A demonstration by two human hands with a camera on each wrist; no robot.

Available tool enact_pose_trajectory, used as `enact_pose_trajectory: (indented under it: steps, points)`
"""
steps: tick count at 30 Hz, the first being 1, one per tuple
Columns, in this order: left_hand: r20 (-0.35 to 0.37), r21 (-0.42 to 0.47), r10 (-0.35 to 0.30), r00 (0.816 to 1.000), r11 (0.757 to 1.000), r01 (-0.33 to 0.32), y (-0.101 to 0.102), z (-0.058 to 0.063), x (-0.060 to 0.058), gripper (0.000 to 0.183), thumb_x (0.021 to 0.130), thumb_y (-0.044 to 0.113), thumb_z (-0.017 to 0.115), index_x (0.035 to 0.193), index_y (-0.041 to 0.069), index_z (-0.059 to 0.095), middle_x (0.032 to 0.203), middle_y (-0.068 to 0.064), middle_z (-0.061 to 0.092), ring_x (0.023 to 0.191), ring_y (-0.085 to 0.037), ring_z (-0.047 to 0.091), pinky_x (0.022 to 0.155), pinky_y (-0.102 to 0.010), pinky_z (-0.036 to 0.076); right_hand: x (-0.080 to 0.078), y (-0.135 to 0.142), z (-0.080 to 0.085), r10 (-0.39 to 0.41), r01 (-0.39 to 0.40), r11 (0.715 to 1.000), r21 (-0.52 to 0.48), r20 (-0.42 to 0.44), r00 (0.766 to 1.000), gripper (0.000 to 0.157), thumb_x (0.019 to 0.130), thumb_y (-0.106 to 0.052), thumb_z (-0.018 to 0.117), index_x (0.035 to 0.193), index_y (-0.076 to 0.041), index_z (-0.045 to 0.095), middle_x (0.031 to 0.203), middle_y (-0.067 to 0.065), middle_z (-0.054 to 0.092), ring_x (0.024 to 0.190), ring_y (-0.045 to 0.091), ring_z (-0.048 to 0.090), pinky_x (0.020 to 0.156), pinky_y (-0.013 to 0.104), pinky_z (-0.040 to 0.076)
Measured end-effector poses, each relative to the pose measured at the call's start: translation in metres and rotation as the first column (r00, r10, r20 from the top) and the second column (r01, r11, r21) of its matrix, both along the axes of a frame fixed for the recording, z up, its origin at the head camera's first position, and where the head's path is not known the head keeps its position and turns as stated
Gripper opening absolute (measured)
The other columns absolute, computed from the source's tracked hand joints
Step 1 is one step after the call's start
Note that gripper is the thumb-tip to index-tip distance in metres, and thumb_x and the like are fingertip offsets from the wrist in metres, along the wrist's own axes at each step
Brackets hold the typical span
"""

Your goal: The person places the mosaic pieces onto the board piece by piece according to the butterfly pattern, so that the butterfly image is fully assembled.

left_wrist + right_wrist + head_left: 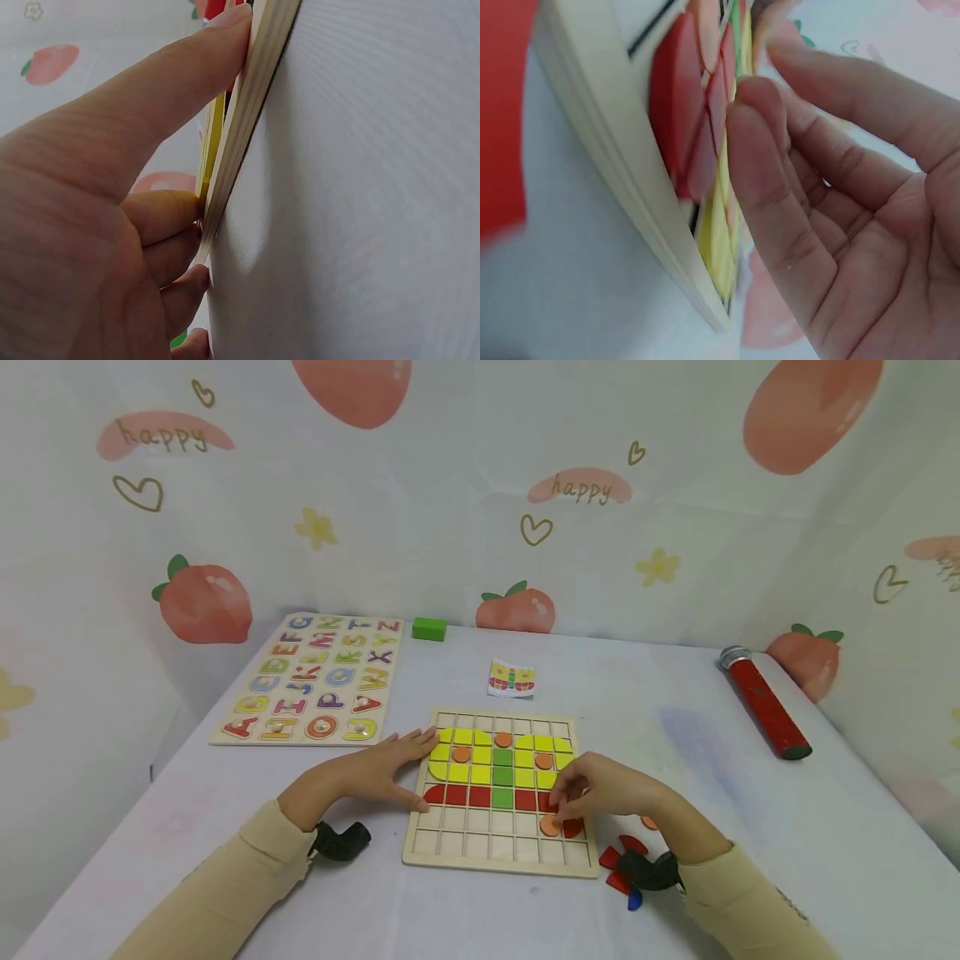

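A wooden grid board holds yellow tiles, red tiles, a column of green tiles and several orange discs. My left hand rests along its left side with thumb and fingers spread; in the left wrist view the thumb touches the board's edge. Over the lower right of the grid is my right hand, fingers loosely bent beside an orange disc and a red tile. The right wrist view shows that red tile near the fingertips, with nothing visibly held.
Loose red pieces, a blue piece and an orange disc lie right of the board. Behind it is a picture card. An alphabet board, a green block and a red microphone stand farther out.
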State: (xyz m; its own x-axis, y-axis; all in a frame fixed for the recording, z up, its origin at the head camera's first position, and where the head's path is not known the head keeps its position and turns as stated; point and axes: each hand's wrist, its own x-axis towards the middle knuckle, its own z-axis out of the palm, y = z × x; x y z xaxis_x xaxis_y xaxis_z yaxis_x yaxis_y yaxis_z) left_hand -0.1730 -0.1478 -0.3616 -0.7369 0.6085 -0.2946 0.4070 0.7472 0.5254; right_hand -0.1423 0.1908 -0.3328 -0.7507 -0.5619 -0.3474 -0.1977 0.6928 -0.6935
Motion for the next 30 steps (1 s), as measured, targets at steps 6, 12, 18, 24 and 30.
enact_pose_trajectory:
  steps: [6,12,18,24,30]
  points:
    - [-0.007,0.004,-0.004,1.000,1.000,0.004,0.000,0.000,-0.001,0.102,0.073,0.056,0.071,0.150,0.015,0.018,0.158,0.001,0.009,0.146,-0.024,0.005,0.119,-0.047,0.006,0.006,0.021,0.008,-0.041,0.041,0.999,0.007,-0.003,0.999,0.015,0.079,-0.017,0.073,0.091,-0.008,0.069,0.083,-0.001,0.066,0.075,0.014,0.055,0.065,0.019,0.050]
    - [-0.008,0.014,-0.009,1.000,1.000,0.009,0.000,0.000,-0.001,0.102,0.073,0.055,0.071,0.150,0.014,0.018,0.158,-0.001,0.010,0.146,-0.026,0.005,0.119,-0.048,0.006,0.021,0.048,0.007,-0.131,0.129,0.991,0.025,0.050,0.990,0.017,0.079,-0.018,0.073,0.092,-0.008,0.068,0.073,0.001,0.060,0.064,0.014,0.051,0.049,0.020,0.042]
    - [-0.008,-0.008,0.013,1.000,1.000,-0.013,0.000,-0.001,-0.001,0.102,0.072,0.056,0.071,0.150,0.018,0.018,0.158,0.004,0.009,0.147,-0.021,0.005,0.120,-0.045,0.006,0.034,0.070,-0.003,-0.181,0.182,0.983,-0.005,0.075,0.981,0.022,0.078,-0.018,0.074,0.095,-0.005,0.068,0.076,0.003,0.059,0.070,0.016,0.053,0.057,0.021,0.047]
    - [-0.003,0.000,0.018,1.000,1.000,-0.018,0.000,-0.001,-0.002,0.102,0.071,0.056,0.072,0.150,0.018,0.019,0.158,0.003,0.010,0.146,-0.022,0.005,0.119,-0.045,0.007,0.040,0.076,-0.011,-0.146,0.150,0.988,-0.036,0.088,0.985,0.026,0.076,-0.016,0.076,0.096,-0.005,0.065,0.079,0.003,0.058,0.071,0.013,0.052,0.058,0.019,0.047]
    - [-0.004,0.015,-0.001,1.000,1.000,0.001,-0.001,-0.001,0.000,0.103,0.072,0.055,0.071,0.150,0.014,0.018,0.158,-0.001,0.009,0.146,-0.025,0.005,0.119,-0.047,0.005,0.042,0.073,-0.013,-0.128,0.131,0.991,-0.035,0.078,0.989,0.023,0.075,-0.013,0.076,0.093,-0.005,0.063,0.078,0.003,0.056,0.069,0.012,0.051,0.057,0.019,0.047]
